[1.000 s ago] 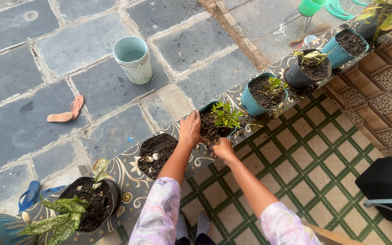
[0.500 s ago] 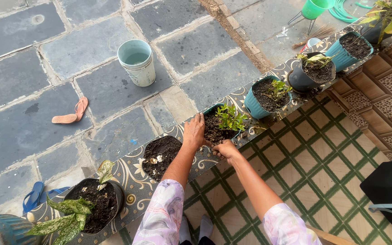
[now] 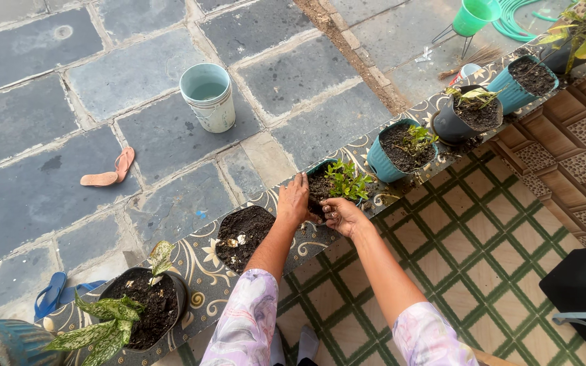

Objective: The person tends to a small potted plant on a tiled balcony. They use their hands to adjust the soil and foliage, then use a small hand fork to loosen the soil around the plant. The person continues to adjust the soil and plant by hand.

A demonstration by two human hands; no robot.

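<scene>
Left hand: we see our left hand (image 3: pixel 294 198) laid palm down on the near left rim of the small dark pot (image 3: pixel 321 183), fingers together and bent over the edge onto the soil; it grips nothing that we can make out.
Right hand: our right hand (image 3: pixel 341 215) sits just beside the same pot on its near right side, fingers curled loosely inward and dusted with dark soil; we cannot tell whether it holds a pinch of earth.
Pot between the hands: it stands on the patterned ledge (image 3: pixel 201 254), filled with dark soil, and a small green seedling (image 3: pixel 347 179) rises upright from its right half.
Left neighbour: a round pot of bare soil (image 3: pixel 244 229) with a few pale bits on top sits just beside our left forearm.
Far left: a dark pot (image 3: pixel 145 301) with a variegated leafy plant (image 3: pixel 100 324) stands further along the ledge.
Right neighbours: a teal pot (image 3: pixel 399 149) with a small sprout, then a dark grey pot (image 3: pixel 468 115), then another teal pot (image 3: pixel 527 81), all in a row along the ledge.
Beyond the ledge: a pale bucket (image 3: pixel 208 97) of water stands on the grey paving, well apart from the hands; an orange sandal (image 3: pixel 110 171) and a blue sandal (image 3: pixel 50 295) lie there too.
Sleeves: both our arms wear pale floral sleeves (image 3: pixel 249 325).
</scene>
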